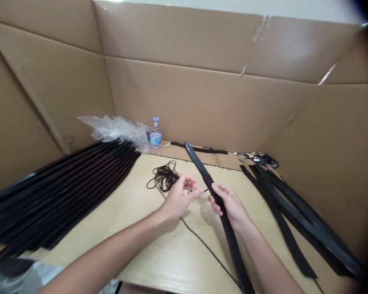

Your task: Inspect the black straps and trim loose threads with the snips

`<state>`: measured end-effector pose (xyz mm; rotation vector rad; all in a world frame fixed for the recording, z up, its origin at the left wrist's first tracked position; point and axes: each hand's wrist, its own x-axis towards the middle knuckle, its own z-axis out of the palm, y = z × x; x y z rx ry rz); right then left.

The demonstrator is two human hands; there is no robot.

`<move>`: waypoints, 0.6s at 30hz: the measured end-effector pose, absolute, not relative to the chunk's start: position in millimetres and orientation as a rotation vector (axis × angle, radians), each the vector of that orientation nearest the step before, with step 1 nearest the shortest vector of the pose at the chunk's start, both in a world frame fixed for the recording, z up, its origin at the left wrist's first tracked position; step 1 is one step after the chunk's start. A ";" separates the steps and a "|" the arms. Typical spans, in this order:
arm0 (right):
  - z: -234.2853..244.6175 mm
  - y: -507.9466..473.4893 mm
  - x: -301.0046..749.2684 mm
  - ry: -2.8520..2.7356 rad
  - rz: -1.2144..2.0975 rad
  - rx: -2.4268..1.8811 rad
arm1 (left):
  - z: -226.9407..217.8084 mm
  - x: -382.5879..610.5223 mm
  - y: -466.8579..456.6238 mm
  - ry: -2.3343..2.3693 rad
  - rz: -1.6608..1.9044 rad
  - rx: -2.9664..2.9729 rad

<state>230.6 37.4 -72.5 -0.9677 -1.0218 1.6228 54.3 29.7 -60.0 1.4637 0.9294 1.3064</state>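
A long dark leather belt strap [202,169] runs from the far middle of the table toward me. My right hand [228,206] is wrapped round its middle. My left hand [179,198] sits just left of the strap, thumb and fingers pinched on a thin dark cord [202,241] that trails across the table toward me. A loose tangle of the same cord [164,177] lies just beyond my left hand.
A large stack of dark straps [58,196] fills the left of the wooden table [135,237]. Several more straps [297,216] lie at the right. A water bottle [155,134], crumpled plastic [116,128] and small metal parts [259,158] sit at the back. Cardboard walls [202,90] surround the table.
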 end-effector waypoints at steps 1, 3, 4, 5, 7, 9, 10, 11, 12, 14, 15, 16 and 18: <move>-72.8 38.3 230.1 -1.033 1.615 -0.967 | -63.4 64.1 42.9 0.816 1.229 1.416; -74.2 39.7 228.8 -1.057 1.588 -0.981 | -71.2 77.1 60.0 0.615 1.047 1.363; -75.2 40.2 227.9 -1.074 1.580 -0.982 | -75.2 80.4 64.2 0.578 0.997 1.345; -76.2 40.5 226.9 -1.090 1.573 -0.979 | -78.9 81.7 66.5 0.587 0.980 1.333; -78.1 40.4 224.2 -1.097 1.562 -0.989 | -85.1 80.4 67.3 0.663 0.982 1.315; -79.3 39.8 221.2 -1.084 1.553 -1.005 | -88.6 76.9 66.8 0.701 0.964 1.300; -79.5 39.4 219.7 -1.075 1.559 -1.001 | -89.0 75.3 66.7 0.698 0.951 1.294; -79.5 39.0 218.3 -1.060 1.567 -0.991 | -88.5 74.1 66.6 0.689 0.937 1.291; -79.2 38.6 217.2 -1.046 1.580 -0.979 | -87.2 73.5 66.5 0.679 0.924 1.292; -78.3 38.0 216.0 -1.029 1.604 -0.968 | -82.5 73.4 65.3 0.668 0.906 1.311; -77.8 37.7 215.9 -1.028 1.615 -0.973 | -79.7 73.7 64.1 0.673 0.901 1.328; -77.4 37.5 216.2 -1.031 1.625 -0.983 | -77.0 74.1 62.5 0.686 0.899 1.341; -77.0 37.2 217.3 -1.036 1.649 -1.003 | -73.4 74.6 58.9 0.723 0.913 1.326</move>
